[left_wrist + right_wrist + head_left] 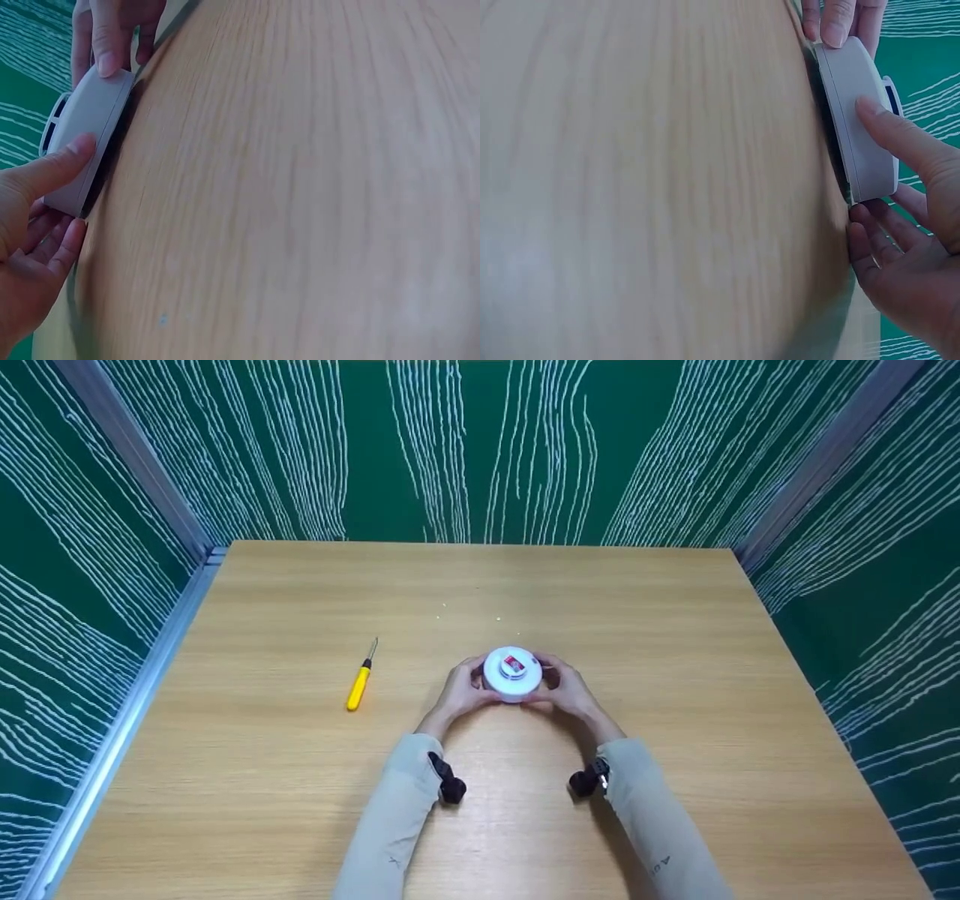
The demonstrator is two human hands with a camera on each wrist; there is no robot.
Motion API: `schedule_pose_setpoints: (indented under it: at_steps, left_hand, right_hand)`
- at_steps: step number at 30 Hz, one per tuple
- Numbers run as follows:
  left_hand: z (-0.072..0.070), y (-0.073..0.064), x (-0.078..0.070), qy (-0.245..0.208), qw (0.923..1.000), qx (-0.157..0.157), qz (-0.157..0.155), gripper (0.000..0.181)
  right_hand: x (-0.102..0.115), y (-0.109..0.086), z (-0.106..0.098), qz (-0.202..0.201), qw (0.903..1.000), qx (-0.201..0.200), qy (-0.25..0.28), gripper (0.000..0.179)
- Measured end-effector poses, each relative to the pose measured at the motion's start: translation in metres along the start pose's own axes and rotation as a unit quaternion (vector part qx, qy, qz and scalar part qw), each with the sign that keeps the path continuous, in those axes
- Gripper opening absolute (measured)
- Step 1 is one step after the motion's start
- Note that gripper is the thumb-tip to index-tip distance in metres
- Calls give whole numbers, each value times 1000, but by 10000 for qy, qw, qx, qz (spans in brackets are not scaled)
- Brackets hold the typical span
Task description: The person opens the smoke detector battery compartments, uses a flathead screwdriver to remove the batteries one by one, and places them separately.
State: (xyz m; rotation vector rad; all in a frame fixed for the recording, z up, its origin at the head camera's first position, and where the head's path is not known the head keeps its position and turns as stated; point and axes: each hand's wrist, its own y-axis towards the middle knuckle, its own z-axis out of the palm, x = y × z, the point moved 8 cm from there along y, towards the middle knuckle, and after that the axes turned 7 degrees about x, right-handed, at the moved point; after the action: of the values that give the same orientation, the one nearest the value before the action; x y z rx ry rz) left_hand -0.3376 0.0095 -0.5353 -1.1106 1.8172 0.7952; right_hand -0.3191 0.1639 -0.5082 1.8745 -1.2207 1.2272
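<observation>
A round white smoke detector (pixel 513 682) with a raised, slotted cap and a red label on top is between both hands over the table. My left hand (pixel 461 691) grips its left side, thumb on the near rim and fingers round the edge. On the opposite side, my right hand (pixel 570 690) holds it in the same way. Both wrist views show the smoke detector (pixel 86 142) from the side, thumbs pressed on its wall. Its dark underside (pixel 832 127) faces the table and is mostly hidden.
A yellow-handled screwdriver (pixel 359 685) lies on the wooden table (pixel 285 795) to the left, tip pointing away. Several tiny pale crumbs (pixel 498 619) lie beyond the hands. Green walls (pixel 525 450) with white lines stand behind the table and along both sides.
</observation>
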Motion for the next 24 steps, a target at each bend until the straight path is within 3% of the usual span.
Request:
schedule_pose_setpoints:
  at_steps: [8,13,16,24]
  left_hand:
    - [-1,-6,-4,-160,9998,26,93,73]
    - [0,-9,-5,-582,9982,95,77,71]
    - [0,-12,-6,-824,9965,137,61,69]
    - [-2,-19,-10,-905,9958,121,-72,66]
  right_hand:
    - [-15,2,0,-56,9999,18,95,74]
    - [-25,1,-1,117,9999,50,4,74]
    - [-17,-3,-1,107,9998,71,140,71]
    - [11,-17,0,250,9993,-6,295,60]
